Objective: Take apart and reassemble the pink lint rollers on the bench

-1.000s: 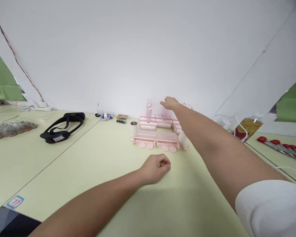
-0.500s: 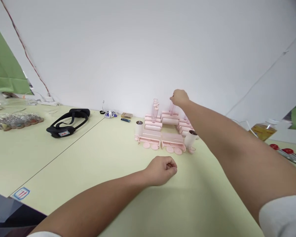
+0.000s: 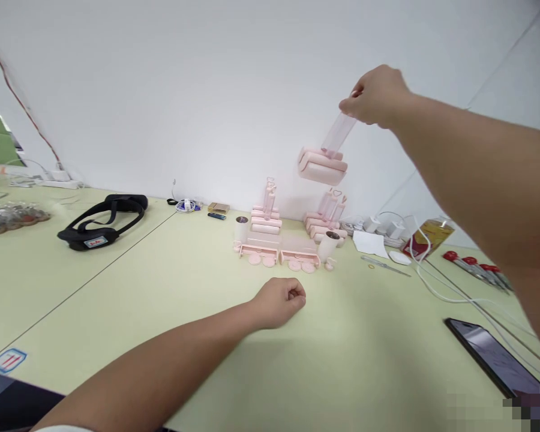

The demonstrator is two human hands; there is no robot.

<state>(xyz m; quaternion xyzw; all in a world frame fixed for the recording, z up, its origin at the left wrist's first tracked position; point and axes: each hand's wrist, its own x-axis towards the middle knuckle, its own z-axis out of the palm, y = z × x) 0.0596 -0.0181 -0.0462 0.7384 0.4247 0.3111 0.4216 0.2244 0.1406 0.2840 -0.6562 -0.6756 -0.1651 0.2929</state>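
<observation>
My right hand (image 3: 375,99) is raised in front of the wall, its fingers closed around the end of a clear pink handle. From that handle hangs a pink lint roller (image 3: 323,167) with a wide, rounded head, tilted and off the table. My left hand (image 3: 279,303) rests on the table in a loose fist, and nothing shows in it. Beyond it sit two pink open-fronted holders (image 3: 299,252) with round discs at the front. A white roll (image 3: 241,229) and another white roll (image 3: 328,243) flank them. More pink rollers stand behind, at left (image 3: 266,222) and right (image 3: 326,219).
A black headset (image 3: 103,225) lies at left. A coiled cable (image 3: 186,206) and a small box (image 3: 218,208) are near the wall. Rightward are a paper (image 3: 369,244), a tweezer-like tool (image 3: 387,265), white cables, a bottle of yellow liquid (image 3: 436,234), red-topped tools (image 3: 470,264) and a phone (image 3: 490,354).
My right hand has lifted the middle lint roller off the table, up and to the right. My left hand stays in a fist on the table. The view has turned slightly right.
</observation>
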